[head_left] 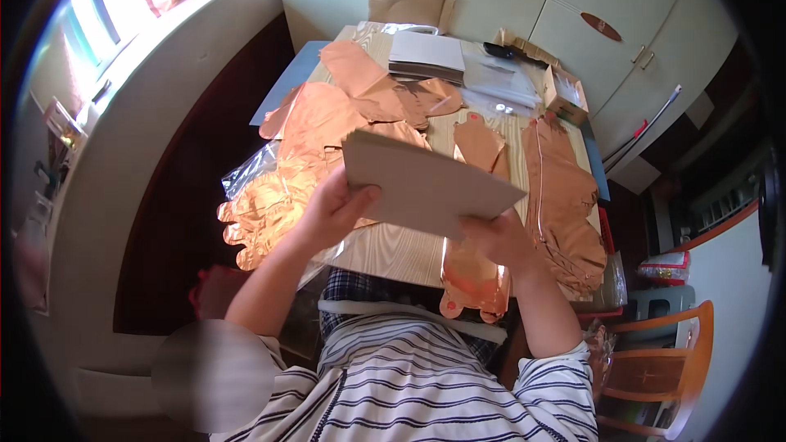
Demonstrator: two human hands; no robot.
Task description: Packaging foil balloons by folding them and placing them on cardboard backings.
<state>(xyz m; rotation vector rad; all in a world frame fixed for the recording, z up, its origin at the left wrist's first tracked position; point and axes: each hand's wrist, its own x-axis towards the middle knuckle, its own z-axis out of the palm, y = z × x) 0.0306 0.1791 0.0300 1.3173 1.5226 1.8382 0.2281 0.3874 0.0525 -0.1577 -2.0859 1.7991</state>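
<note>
I hold a flat grey-brown cardboard sheet [426,182] above the wooden table [385,250], tilted toward me. My left hand [332,211] grips its left edge, thumb on top. My right hand [498,241] grips its lower right edge from beneath. Under and around the sheet lie several flat, uninflated rose-gold foil balloons [315,119], spread over most of the tabletop. One small balloon [473,286] hangs over the near edge by my right wrist.
A stack of white and grey paper bags [430,53] and clear plastic sleeves sits at the table's far end, with a small open box [565,92] at the right. Pale cupboards [622,24] stand behind. An orange wooden chair [667,356] is at lower right, a window ledge at left.
</note>
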